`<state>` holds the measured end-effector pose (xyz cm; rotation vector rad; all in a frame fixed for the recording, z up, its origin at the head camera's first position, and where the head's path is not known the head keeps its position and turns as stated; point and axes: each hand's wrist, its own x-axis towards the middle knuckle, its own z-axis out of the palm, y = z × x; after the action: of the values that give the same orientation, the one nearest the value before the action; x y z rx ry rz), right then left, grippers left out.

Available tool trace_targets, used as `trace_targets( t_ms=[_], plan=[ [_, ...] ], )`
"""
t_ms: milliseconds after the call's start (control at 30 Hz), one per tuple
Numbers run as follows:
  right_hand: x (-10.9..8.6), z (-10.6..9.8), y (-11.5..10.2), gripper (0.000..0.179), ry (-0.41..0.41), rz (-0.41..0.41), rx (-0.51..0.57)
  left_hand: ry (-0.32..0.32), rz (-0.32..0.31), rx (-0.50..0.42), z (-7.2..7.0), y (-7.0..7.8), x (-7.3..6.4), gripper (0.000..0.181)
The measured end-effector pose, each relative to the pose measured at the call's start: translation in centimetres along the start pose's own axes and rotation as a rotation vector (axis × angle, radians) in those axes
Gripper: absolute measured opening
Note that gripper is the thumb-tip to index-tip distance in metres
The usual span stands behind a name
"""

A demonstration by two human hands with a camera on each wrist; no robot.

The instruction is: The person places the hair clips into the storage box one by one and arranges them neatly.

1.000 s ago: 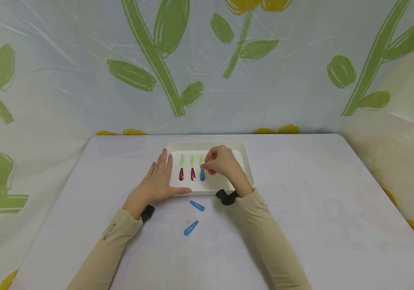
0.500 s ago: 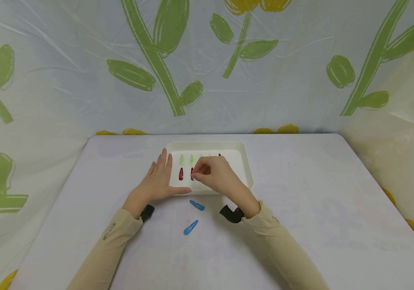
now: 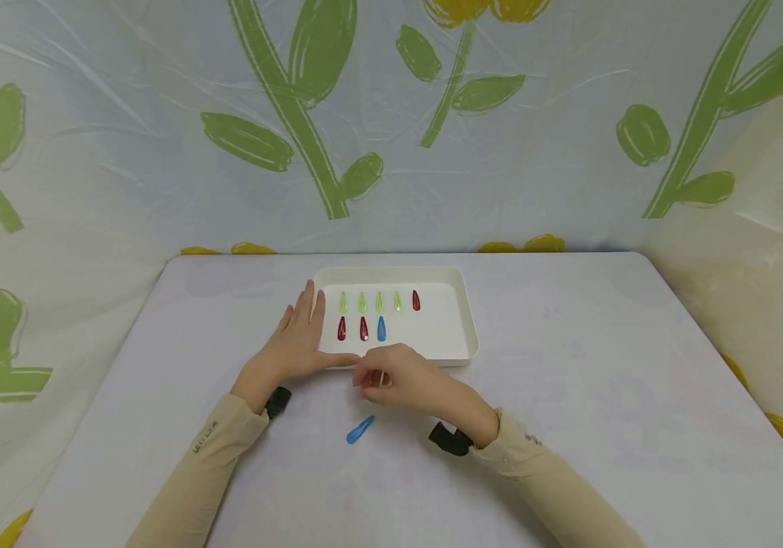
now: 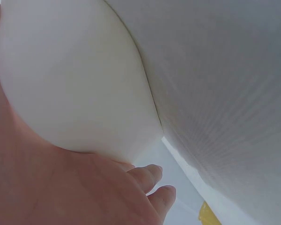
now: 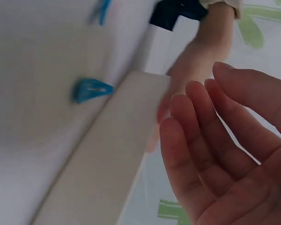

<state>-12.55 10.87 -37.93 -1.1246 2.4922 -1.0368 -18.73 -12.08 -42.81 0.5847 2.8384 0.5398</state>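
Note:
My left hand (image 3: 295, 342) rests with fingers spread on the left end and front rim of a white tray (image 3: 446, 327). In the left wrist view the palm lies against the tray's rounded corner (image 4: 84, 84). My right hand (image 3: 405, 377) hovers just in front of the tray, its fingers bent and holding nothing in the right wrist view. Near it on the table lies a blue snap hair clip (image 5: 91, 90) beside the tray wall, hidden by the hand in the head view. Another blue hair clip (image 3: 360, 430) lies nearer the person.
Inside the tray, several green hair clips (image 3: 362, 302) and one red clip (image 3: 416, 301) form the back row. Two red clips (image 3: 364, 329) and a blue clip (image 3: 381, 329) stand in the front row. A patterned cloth (image 3: 391, 152) hangs behind the table (image 3: 569, 380).
My right hand has moved back from over the tray's front row to the table before the tray, uncovering the clips. My left hand has stayed put.

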Motion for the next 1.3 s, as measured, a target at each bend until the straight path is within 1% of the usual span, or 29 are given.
trace_targets(
  t_ms=[100, 200, 333, 433, 533, 700, 833, 1100, 1200, 1300],
  plan=[
    [-0.3, 0.7, 0.3, 0.007, -0.031, 0.017, -0.087, 0.0, -0.008, -0.006, 0.0, 0.1, 0.0, 0.141],
    [-0.4, 1.4, 0.3, 0.007, -0.018, 0.042, -0.218, 0.0, -0.011, -0.004, 0.0, 0.1, 0.1, 0.142],
    [-0.4, 2.2, 0.2, 0.007, 0.006, 0.054, -0.4, 0.001, -0.011, -0.008, 0.0, 0.1, 0.1, 0.141],
    [-0.4, 2.9, 0.2, 0.013, 0.016, 0.048, -0.488, 0.0, -0.013, -0.011, 0.0, 0.1, 0.1, 0.14],
    [-0.4, 3.4, 0.2, 0.017, 0.034, 0.043, -0.548, 0.0, -0.01, -0.015, 0.0, 0.2, 0.1, 0.14],
    [-0.5, 4.1, 0.3, 0.019, 0.069, 0.026, -0.653, -0.001, -0.01, -0.019, -0.1, 0.3, 0.0, 0.139],
    [-0.5, 4.3, 0.1, 0.019, 0.072, 0.007, -0.683, -0.002, -0.015, -0.021, -0.1, 0.2, 0.0, 0.139],
    [-0.6, 4.4, 0.0, 0.017, 0.074, -0.038, -0.703, 0.004, -0.011, -0.023, 0.1, 0.0, 0.0, 0.14],
    [-0.6, 4.4, -0.1, 0.015, 0.082, -0.039, -0.688, 0.004, -0.011, -0.024, 0.0, 0.1, 0.0, 0.139],
    [-0.6, 4.3, -0.1, 0.012, 0.073, -0.015, -0.66, 0.004, -0.011, -0.023, 0.0, 0.1, -0.1, 0.139]
  ],
)
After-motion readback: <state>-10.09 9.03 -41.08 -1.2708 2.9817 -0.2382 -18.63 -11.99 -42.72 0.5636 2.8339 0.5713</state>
